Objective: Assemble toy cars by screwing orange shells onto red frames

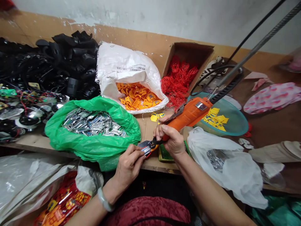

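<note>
My right hand point(171, 138) wraps round an orange electric screwdriver point(188, 116) that hangs from a spring and a black cable. Its dark tip points down and left onto a small part. My left hand point(131, 161) pinches that small silver-and-orange part point(147, 149) by its left end, just above the table edge. A shiny silver strip shows on top of the part, with orange and red along its lower side. Fingers and the screwdriver's tip cover some of it. Under my right hand sits a small green basket point(166, 152), partly hidden.
A green bag point(127, 125) of silver metal pieces stands at left. Behind are a white sack point(127, 56) of orange parts and a cardboard box point(204, 51) with red wire-like pieces. At right, a teal bowl point(240, 121) holds yellow pieces beside a white plastic bag point(244, 175).
</note>
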`<act>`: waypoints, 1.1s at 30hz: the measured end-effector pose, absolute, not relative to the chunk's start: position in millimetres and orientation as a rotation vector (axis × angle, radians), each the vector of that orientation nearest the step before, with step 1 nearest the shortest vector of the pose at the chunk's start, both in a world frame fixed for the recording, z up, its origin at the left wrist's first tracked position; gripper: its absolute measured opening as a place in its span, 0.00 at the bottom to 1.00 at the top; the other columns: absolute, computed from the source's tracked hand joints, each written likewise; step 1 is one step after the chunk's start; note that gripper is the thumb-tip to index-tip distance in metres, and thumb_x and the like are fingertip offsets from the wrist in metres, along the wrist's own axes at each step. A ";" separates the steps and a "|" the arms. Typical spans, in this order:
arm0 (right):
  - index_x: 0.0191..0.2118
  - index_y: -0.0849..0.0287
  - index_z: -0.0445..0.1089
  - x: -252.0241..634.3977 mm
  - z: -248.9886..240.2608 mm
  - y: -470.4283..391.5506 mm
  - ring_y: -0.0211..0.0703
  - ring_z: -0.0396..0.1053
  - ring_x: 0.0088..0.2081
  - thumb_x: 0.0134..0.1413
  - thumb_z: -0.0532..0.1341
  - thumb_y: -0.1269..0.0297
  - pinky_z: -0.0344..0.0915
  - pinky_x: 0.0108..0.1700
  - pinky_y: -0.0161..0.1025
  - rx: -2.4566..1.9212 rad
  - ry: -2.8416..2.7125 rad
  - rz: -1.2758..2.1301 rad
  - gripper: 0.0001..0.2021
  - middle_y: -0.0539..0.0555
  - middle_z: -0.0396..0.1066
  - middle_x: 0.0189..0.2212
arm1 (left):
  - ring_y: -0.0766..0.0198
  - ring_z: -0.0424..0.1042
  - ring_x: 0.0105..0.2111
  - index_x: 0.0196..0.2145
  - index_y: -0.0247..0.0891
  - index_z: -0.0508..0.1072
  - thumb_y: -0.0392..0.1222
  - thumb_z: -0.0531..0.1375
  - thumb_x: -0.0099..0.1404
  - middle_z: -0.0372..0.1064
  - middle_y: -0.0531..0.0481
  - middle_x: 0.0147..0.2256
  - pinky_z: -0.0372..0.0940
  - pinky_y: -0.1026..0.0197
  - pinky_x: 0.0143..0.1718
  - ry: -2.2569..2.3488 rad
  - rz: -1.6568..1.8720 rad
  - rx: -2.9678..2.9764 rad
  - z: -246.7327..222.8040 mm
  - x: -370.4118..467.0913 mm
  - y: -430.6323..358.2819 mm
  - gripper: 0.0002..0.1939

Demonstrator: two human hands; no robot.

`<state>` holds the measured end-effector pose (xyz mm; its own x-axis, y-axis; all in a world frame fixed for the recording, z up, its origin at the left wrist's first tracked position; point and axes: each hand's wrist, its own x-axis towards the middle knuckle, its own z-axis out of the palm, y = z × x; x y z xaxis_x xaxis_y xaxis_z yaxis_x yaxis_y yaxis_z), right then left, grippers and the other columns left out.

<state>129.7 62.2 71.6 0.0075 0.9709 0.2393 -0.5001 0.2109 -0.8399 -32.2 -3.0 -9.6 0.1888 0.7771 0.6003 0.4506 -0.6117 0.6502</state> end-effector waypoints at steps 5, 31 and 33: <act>0.40 0.56 0.69 130.4 67.7 62.2 0.36 0.62 0.15 0.49 0.65 0.64 0.65 0.24 0.38 -0.620 -0.993 1.289 0.11 0.41 0.63 0.15 | 0.59 0.75 0.36 0.39 0.35 0.76 0.29 0.60 0.67 0.71 0.44 0.35 0.73 0.60 0.37 1.156 1.380 2.127 -11.0 -32.0 -3.4 0.06; 0.38 0.55 0.68 127.6 65.7 63.9 0.36 0.62 0.16 0.53 0.65 0.62 0.63 0.23 0.37 -0.646 -1.213 1.361 0.08 0.40 0.63 0.16 | 0.60 0.74 0.35 0.37 0.39 0.76 0.31 0.60 0.68 0.70 0.46 0.34 0.72 0.59 0.35 1.188 1.352 2.082 -9.2 -30.8 -2.7 0.06; 0.40 0.54 0.68 129.7 66.1 63.0 0.37 0.62 0.16 0.53 0.65 0.62 0.63 0.22 0.37 -0.656 -1.153 1.326 0.09 0.40 0.63 0.16 | 0.60 0.74 0.34 0.37 0.38 0.77 0.32 0.60 0.68 0.70 0.46 0.33 0.71 0.59 0.35 1.206 1.346 2.080 -7.9 -30.0 -2.2 0.06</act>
<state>129.7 63.0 66.1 -0.1408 0.9541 0.2644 -0.3948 0.1908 -0.8987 -30.0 -2.2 -7.9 0.1713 0.8204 0.5455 0.4527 -0.5573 0.6961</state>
